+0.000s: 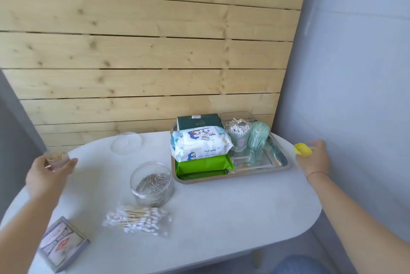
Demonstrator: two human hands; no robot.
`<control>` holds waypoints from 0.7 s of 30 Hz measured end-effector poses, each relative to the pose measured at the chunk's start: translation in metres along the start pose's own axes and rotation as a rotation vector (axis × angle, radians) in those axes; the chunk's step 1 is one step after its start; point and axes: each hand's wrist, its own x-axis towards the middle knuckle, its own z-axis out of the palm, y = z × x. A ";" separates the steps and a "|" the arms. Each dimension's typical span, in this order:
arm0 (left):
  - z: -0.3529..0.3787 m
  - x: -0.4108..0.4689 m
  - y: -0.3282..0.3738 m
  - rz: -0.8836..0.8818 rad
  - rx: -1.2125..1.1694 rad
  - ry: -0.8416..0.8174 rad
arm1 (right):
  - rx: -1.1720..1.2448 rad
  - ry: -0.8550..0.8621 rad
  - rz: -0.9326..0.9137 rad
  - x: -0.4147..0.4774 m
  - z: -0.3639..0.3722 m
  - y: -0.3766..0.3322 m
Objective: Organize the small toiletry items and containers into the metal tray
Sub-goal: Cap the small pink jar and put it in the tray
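Note:
The metal tray (278, 166) sits at the table's back right. It holds a baby wipes pack (199, 142) on a green pack (205, 165), a dark green box (199, 120), a cup of cotton swabs (238, 136) and a green-filled container (258, 135). My left hand (47, 176) grips a small clear jar of toothpicks (58, 159) at the table's left edge. My right hand (315, 158) holds a small yellow item (302, 149) just right of the tray. A clear jar of paper clips (152, 183), a bag of cotton swabs (137, 220) and a loose clear lid (127, 142) lie on the table.
A small printed box (62, 246) lies at the table's front left corner. The white oval table (221, 218) stands against a wooden slat wall (144, 51). A clear plastic box (238, 116) stands at the tray's back. A grey wall is on the right.

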 end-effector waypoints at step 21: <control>0.041 -0.262 0.189 0.470 -0.145 -0.443 | 0.325 -0.704 -0.806 -0.219 -0.039 -0.185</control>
